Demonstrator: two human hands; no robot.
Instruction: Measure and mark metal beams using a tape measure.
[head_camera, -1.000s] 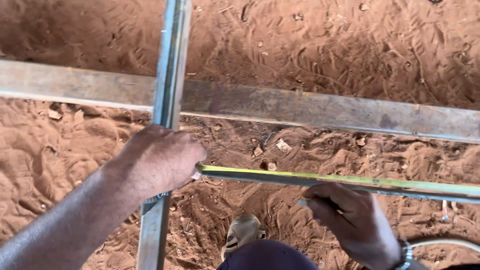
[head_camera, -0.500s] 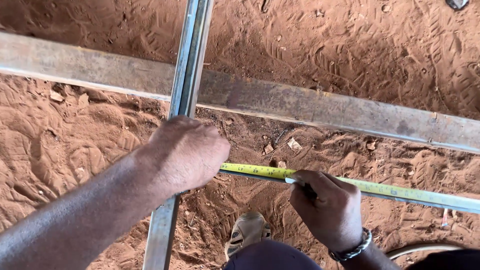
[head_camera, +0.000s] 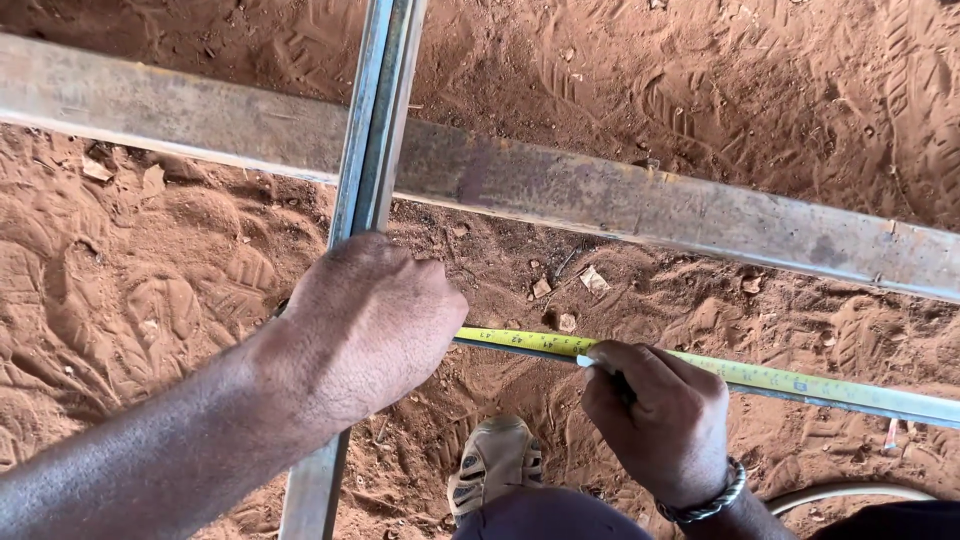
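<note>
Red sand | left hand (head_camera: 365, 325) clamps tape measure (head_camera: 760, 378) on steel bar (head_camera: 375, 140) | right hand (head_camera: 660, 420) grips marker (head_camera: 598, 364)

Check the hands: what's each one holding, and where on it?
Left hand presses the end of the yellow tape measure against the upright metal bar. Right hand grips a thin marker-like tool at the tape's edge; its type cannot be told.

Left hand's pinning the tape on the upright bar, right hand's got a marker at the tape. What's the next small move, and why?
Probably press the marker tip down at the yellow tape measure: the left hand already pins the tape's end at the steel bar, and the right hand holds the tip at the tape's edge.
</note>
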